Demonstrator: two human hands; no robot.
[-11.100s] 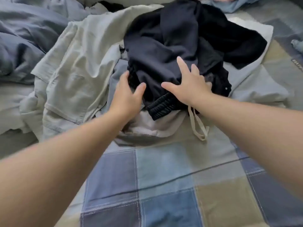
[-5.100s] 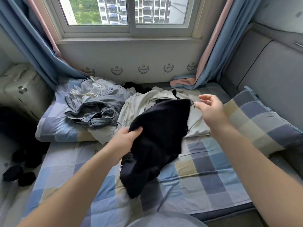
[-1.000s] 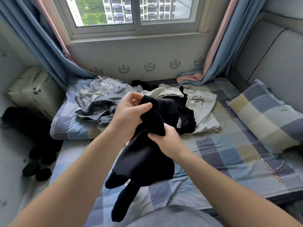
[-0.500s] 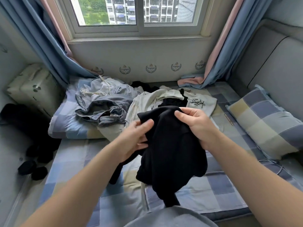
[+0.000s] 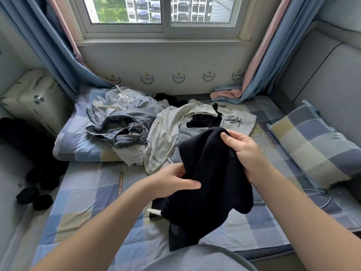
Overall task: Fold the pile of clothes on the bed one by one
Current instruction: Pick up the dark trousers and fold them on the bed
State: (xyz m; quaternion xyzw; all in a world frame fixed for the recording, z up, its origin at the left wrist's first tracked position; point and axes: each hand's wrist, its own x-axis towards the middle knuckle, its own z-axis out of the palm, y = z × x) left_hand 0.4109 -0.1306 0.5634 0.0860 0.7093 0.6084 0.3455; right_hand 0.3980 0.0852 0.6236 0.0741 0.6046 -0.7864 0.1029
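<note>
One item is up: the left hand (image 5: 175,182) curls its fingers round a bunched fold of the black garment (image 5: 213,173), which hangs crumpled between both sets of fingers. The right hand (image 5: 246,153) pinches its top, thumb over. Beyond the fingertips lies the pile (image 5: 152,130). Likely the orienting step; next, find its corners and spread it flat.

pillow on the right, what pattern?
Checked: blue, grey and pale yellow squares on the pillow, clearest in the head view.
</note>
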